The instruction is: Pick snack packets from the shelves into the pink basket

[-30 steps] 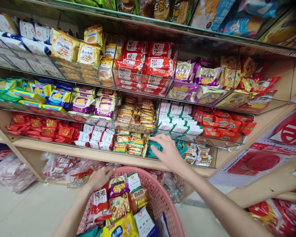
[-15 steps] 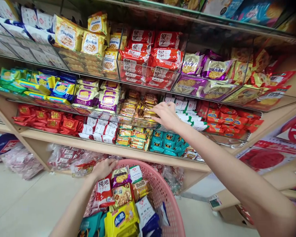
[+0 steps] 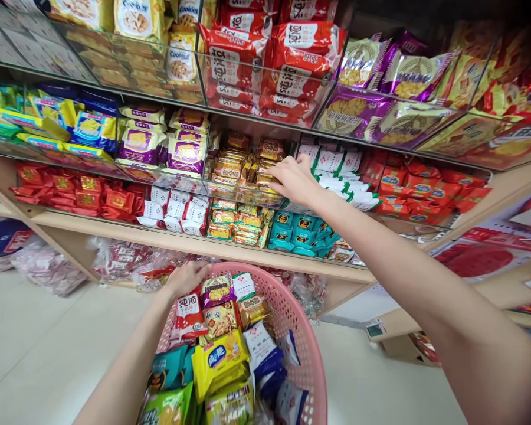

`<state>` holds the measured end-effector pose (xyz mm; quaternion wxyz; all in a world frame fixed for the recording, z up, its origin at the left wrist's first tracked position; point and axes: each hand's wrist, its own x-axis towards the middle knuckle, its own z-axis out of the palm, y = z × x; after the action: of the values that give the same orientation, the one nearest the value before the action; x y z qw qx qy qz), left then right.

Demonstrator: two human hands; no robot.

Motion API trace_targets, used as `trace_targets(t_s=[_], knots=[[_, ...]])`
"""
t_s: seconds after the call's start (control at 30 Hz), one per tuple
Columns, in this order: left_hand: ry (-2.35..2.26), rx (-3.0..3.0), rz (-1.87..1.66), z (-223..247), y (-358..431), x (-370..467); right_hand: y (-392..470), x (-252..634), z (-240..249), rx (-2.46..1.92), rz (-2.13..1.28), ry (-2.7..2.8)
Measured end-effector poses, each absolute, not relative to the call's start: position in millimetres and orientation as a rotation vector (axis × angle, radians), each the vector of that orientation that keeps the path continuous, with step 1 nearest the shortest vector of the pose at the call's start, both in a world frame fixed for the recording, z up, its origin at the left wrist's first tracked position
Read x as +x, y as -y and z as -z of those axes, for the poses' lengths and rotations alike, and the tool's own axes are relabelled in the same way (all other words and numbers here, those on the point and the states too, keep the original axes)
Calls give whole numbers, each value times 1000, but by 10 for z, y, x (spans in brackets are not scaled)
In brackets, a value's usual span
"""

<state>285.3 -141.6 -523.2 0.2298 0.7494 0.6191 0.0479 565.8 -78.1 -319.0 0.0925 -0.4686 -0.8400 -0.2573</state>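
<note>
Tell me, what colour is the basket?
The basket is pink, with little holes; the head view shows it best.

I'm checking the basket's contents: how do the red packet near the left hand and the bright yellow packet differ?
The red packet has a white panel with dark writing; the yellow packet has a blue oval label. The red packet lies near the left hand; the yellow packet lies farther from it. Both are wrapped packets in the pink basket.
</note>
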Motion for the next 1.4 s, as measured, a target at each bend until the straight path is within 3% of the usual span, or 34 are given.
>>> trace_targets(t_s=[1.4], knots=[[-1660,2034,-222,5277,1415,2814,749,5732,3068,-1231,745,2469]])
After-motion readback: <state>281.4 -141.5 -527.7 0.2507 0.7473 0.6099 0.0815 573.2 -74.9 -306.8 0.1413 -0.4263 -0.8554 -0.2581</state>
